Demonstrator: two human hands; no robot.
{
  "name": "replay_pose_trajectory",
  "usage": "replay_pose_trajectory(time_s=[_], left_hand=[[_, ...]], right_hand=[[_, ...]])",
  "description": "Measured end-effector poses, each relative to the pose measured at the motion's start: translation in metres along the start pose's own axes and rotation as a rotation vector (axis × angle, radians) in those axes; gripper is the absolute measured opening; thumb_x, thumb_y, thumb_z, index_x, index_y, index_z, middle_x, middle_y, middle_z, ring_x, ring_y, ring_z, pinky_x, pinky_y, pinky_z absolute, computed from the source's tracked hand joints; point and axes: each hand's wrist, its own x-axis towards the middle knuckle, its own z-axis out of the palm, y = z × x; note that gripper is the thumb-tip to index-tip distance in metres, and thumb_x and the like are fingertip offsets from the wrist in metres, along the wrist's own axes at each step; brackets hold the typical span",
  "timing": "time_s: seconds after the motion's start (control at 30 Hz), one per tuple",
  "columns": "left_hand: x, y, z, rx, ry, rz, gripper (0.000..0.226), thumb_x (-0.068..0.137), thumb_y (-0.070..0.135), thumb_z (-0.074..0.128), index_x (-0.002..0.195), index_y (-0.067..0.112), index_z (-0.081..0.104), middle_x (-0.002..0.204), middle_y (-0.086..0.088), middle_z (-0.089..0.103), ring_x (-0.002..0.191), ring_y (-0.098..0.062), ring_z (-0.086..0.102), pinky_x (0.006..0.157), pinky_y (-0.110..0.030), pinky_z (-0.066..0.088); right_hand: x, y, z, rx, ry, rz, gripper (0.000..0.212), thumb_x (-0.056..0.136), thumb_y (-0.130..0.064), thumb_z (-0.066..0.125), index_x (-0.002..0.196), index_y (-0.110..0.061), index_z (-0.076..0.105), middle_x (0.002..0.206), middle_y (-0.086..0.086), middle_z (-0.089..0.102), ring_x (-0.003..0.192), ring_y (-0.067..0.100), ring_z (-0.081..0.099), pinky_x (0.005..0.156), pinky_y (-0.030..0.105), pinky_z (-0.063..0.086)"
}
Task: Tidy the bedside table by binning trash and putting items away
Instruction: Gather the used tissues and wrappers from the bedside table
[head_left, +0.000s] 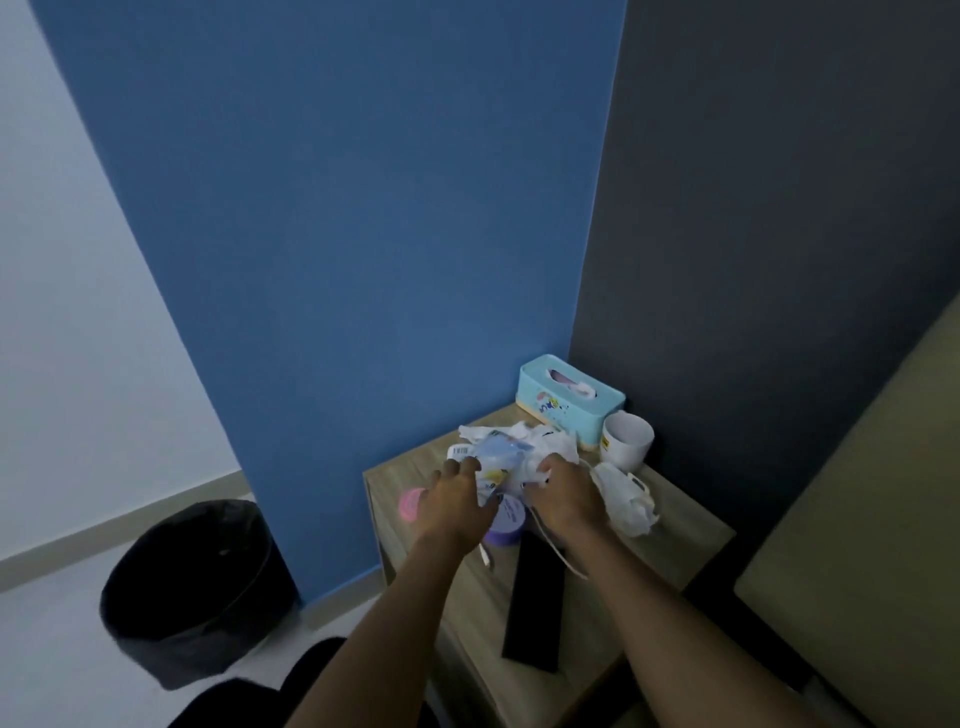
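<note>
The crumpled wrappers (498, 457) are light and soft; both hands, left hand (457, 499) and right hand (563, 493), are closed on the heap, bunched from its sides.

The tabletop (675, 540) is pale wood grain. On it: a light-blue tissue box (571, 400) with a cream base, a white cup (627, 439), white crumpled paper (626, 496), a purple tub (506, 519), a pink lid (410, 504), and a black flat strip (535, 608). The bin (197, 587) looks black-lined, though it is blurred.
</note>
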Motion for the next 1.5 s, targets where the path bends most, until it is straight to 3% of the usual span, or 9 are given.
replay_pose_trajectory(time_s=[0.1,0.3,0.43,0.53,0.67,0.77,0.93,1.27,1.5], left_hand=[[0.041,-0.003,0.001,-0.018,-0.092,0.009,0.074,0.081,0.054,0.059,0.141,0.020,0.034,0.138,-0.010,0.044,0.126,-0.034,0.044,0.100,-0.047,0.043],[0.119,-0.021,0.033,0.089,-0.244,0.007,0.099,0.074,0.061,0.066,0.149,0.016,0.020,0.149,-0.014,0.031,0.134,-0.038,0.038,0.106,-0.049,0.035],[0.147,-0.043,0.076,0.153,-0.331,-0.003,0.107,0.071,0.063,0.068,0.152,0.019,0.014,0.153,-0.012,0.024,0.133,-0.039,0.038,0.105,-0.049,0.036],[0.146,-0.040,0.080,0.145,-0.340,0.028,0.110,0.071,0.065,0.066,0.153,0.022,0.006,0.158,-0.009,0.013,0.138,-0.039,0.030,0.109,-0.049,0.031],[0.154,-0.040,0.082,0.172,-0.336,0.035,0.111,0.072,0.064,0.066,0.153,0.024,0.002,0.161,-0.006,0.006,0.136,-0.042,0.030,0.108,-0.048,0.033],[0.153,-0.040,0.083,0.170,-0.360,0.021,0.111,0.073,0.062,0.067,0.154,0.024,0.001,0.161,-0.007,0.005,0.137,-0.043,0.031,0.108,-0.048,0.033],[0.151,-0.040,0.082,0.128,-0.344,0.014,0.110,0.073,0.059,0.067,0.153,0.025,-0.001,0.160,-0.007,0.011,0.132,-0.045,0.036,0.104,-0.050,0.038],[0.144,-0.037,0.038,0.062,-0.249,-0.018,0.104,0.080,0.053,0.062,0.153,0.020,-0.004,0.160,-0.013,0.009,0.135,-0.045,0.034,0.108,-0.050,0.036],[0.121,-0.036,-0.031,-0.028,-0.104,-0.064,0.110,0.078,0.058,0.062,0.153,0.020,-0.007,0.151,-0.010,0.025,0.130,-0.039,0.037,0.100,-0.051,0.040]], right_hand=[[0.051,-0.004,-0.008,0.047,0.024,0.005,0.044,0.083,-0.037,0.063,0.121,-0.018,0.054,0.123,0.014,0.059,0.115,0.034,0.056,0.089,0.039,0.050],[0.149,0.010,0.018,-0.051,-0.124,0.040,0.072,0.078,-0.046,0.069,0.140,-0.024,0.040,0.137,0.018,0.045,0.124,0.039,0.046,0.102,0.043,0.043],[0.184,0.023,0.072,-0.179,-0.275,0.042,0.070,0.081,-0.046,0.065,0.142,-0.026,0.037,0.143,0.019,0.040,0.131,0.039,0.040,0.107,0.042,0.035],[0.189,0.025,0.073,-0.221,-0.268,-0.012,0.070,0.082,-0.041,0.065,0.144,-0.024,0.037,0.148,0.016,0.038,0.138,0.034,0.031,0.113,0.046,0.028],[0.205,0.027,0.076,-0.360,-0.275,-0.061,0.056,0.086,-0.046,0.061,0.132,-0.014,0.055,0.137,0.019,0.049,0.131,0.035,0.041,0.110,0.046,0.033],[0.205,0.023,0.076,-0.377,-0.202,-0.100,0.039,0.086,-0.033,0.065,0.114,-0.006,0.067,0.123,0.020,0.061,0.117,0.035,0.056,0.097,0.039,0.046],[0.201,0.012,0.071,-0.481,-0.030,-0.064,0.024,0.092,0.002,0.049,0.113,0.006,0.061,0.117,0.026,0.063,0.113,0.039,0.059,0.092,0.041,0.048],[0.208,-0.019,0.009,-0.182,0.147,-0.075,0.028,0.091,-0.002,0.050,0.113,0.000,0.067,0.118,0.023,0.063,0.109,0.041,0.059,0.094,0.037,0.047],[0.189,-0.080,-0.027,-0.166,0.245,-0.231,0.028,0.079,0.011,0.050,0.089,-0.001,0.073,0.096,0.019,0.071,0.090,0.039,0.067,0.081,0.038,0.056]])
